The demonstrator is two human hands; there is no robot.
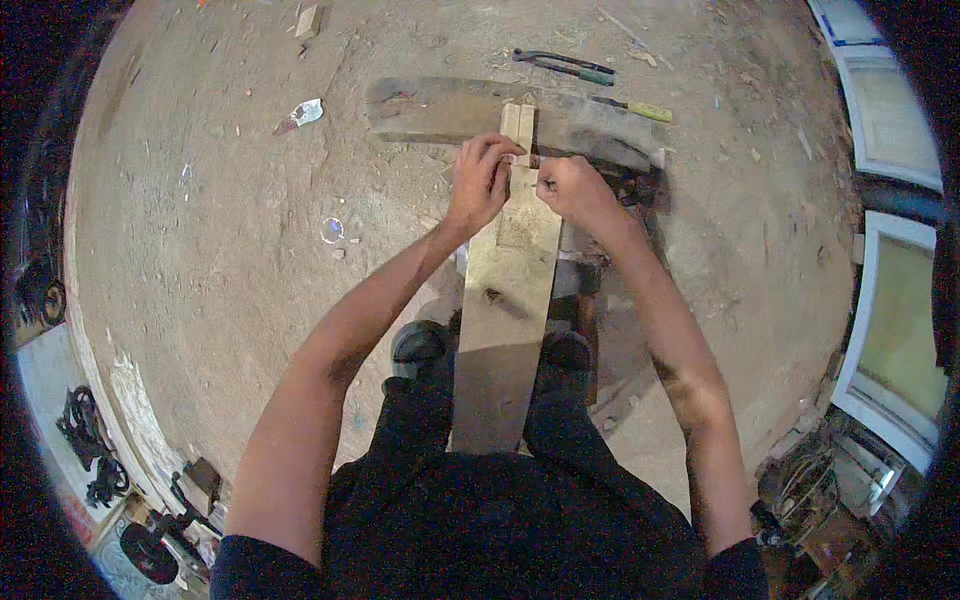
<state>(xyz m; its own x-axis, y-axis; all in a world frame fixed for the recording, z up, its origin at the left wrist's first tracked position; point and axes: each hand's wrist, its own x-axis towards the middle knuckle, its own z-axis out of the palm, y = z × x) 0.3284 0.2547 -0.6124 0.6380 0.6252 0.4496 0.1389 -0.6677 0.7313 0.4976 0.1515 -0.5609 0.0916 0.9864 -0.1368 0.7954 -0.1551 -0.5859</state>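
Note:
A long, pale wooden plank [507, 290] runs away from me between my legs, with a dark knot in its middle. At its far end lies a small wooden block [517, 122] with a lengthwise line along its top. My left hand [481, 184] is closed, its bent fingers and thumb at the block's near end. Just across from it, my right hand [575, 190] is closed in a pinch above the plank's right edge. Something small and dark shows at its fingers, too small to name. The fingertips of both hands nearly meet.
A thick, weathered beam [430, 108] lies crosswise under the plank's far end. Beyond it are a long-handled plier-like tool [565, 67] and a yellow-handled tool [640, 108]. White-framed panels [890, 310] stand at the right; black cables [90, 430] lie at the left.

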